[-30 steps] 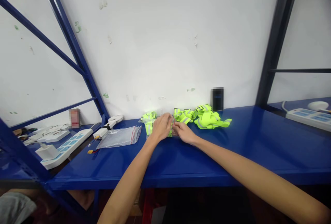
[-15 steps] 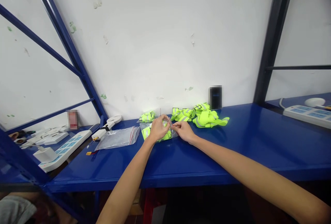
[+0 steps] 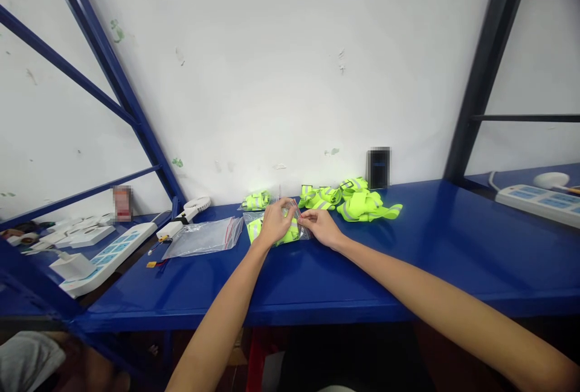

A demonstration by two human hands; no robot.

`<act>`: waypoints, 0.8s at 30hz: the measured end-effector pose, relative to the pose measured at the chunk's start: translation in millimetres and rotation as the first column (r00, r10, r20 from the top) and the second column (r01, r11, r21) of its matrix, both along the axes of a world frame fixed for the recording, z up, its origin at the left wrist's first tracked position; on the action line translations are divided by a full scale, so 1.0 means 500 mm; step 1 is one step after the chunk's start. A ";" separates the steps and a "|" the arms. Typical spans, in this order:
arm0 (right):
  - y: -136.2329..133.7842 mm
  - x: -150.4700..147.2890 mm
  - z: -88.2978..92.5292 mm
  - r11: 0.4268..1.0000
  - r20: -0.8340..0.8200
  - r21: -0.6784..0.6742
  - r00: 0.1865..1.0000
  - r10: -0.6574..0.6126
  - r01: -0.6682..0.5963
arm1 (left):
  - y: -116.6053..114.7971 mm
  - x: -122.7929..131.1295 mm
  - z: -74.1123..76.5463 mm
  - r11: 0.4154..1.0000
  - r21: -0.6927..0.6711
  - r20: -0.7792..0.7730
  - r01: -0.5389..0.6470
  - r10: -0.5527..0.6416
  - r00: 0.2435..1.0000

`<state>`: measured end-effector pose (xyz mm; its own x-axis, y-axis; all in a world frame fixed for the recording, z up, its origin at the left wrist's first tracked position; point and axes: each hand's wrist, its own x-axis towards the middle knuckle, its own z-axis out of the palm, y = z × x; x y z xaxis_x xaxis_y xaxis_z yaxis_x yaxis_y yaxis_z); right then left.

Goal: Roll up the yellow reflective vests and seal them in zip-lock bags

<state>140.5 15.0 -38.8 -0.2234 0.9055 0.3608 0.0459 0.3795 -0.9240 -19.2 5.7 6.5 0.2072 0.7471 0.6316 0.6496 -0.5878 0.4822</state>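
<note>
A clear plastic zip bag (image 3: 304,233) with a folded neon-yellow reflective strap (image 3: 255,230) inside lies on the blue table, its open end toward the right. My left hand (image 3: 277,221) reaches over the bag, thumb and fingers closed on its edge. Close by on the right, my right hand (image 3: 321,226) pinches the same edge between thumb and fingertips. Behind the left hand rests another bagged yellow strap (image 3: 256,200). Loose yellow reflective straps (image 3: 367,205) are heaped beyond my right hand. My fingers hide part of the bag's edge.
Flat clear zip bags (image 3: 203,238) lie to the left, beside a small white fan (image 3: 196,206) and wires. Power strips (image 3: 111,259) stand at the far left and right. A dark box (image 3: 378,168) leans at the wall. Blue frame posts (image 3: 131,102) flank the table.
The view has shifted slightly. Both hands stay at the bag's edge, with the fingers moved only a little; the straps and the flat bags lie as before.
</note>
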 end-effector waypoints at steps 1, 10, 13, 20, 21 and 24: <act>0.000 0.000 0.000 1.000 -0.007 -0.005 1.000 0.001 -0.001 | 0.000 0.001 -0.001 1.000 -0.004 0.011 0.007 -0.007 1.000; -0.001 0.000 -0.001 1.000 -0.061 -0.019 0.998 0.007 -0.008 | -0.003 0.002 -0.009 0.999 0.032 -0.043 -0.035 0.036 0.998; -0.006 0.001 0.004 0.999 -0.047 -0.012 0.998 0.029 -0.030 | -0.004 0.003 -0.011 0.994 0.043 -0.070 -0.096 0.099 0.993; -0.005 0.002 0.007 1.000 -0.030 -0.013 0.999 0.008 -0.009 | -0.007 0.007 -0.009 0.984 0.063 -0.124 -0.169 0.175 0.977; -0.004 0.001 0.007 1.000 -0.034 -0.008 0.999 0.008 -0.008 | -0.007 0.008 -0.008 0.983 0.063 -0.122 -0.173 0.180 0.976; -0.003 0.000 0.005 1.000 -0.039 0.002 0.999 0.012 -0.012 | -0.005 0.008 -0.007 0.982 0.061 -0.115 -0.178 0.185 0.976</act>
